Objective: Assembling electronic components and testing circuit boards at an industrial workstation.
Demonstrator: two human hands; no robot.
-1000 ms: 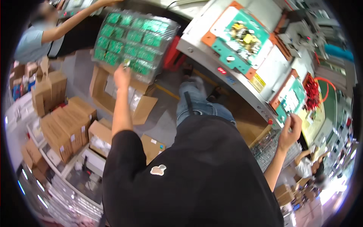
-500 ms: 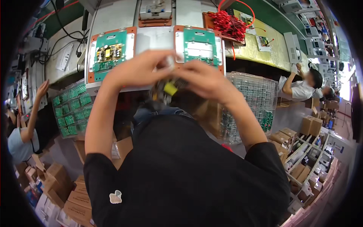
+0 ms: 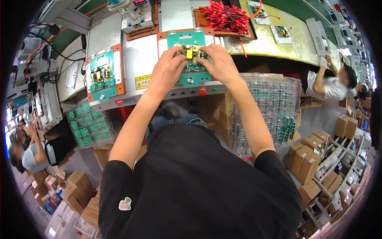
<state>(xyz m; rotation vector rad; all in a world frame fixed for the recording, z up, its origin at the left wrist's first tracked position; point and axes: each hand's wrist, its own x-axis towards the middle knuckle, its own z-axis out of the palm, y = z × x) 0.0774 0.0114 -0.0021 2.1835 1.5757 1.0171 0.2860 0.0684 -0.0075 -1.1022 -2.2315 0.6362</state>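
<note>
A circuit board with a yellow transformer lies in the green fixture plate on the right side of the bench machine. My left hand pinches the board's left edge between thumb and fingers. Opposite it, my right hand grips the right edge, its fingertips on the dark components there. The fingers partly hide both ends of the board. In a second green fixture plate, to the left, sits another populated circuit board, touched by neither hand.
A bundle of red-tipped wires lies behind the right fixture. A red knob and a green button are on the machine's front edge. Stacked trays of boards stand at left and right. People work on both sides.
Both hands have moved forward and up from above my lap, carrying the board into the right fixture, where the pale recess showed before. My view has shifted, and the fixtures appear farther left.
</note>
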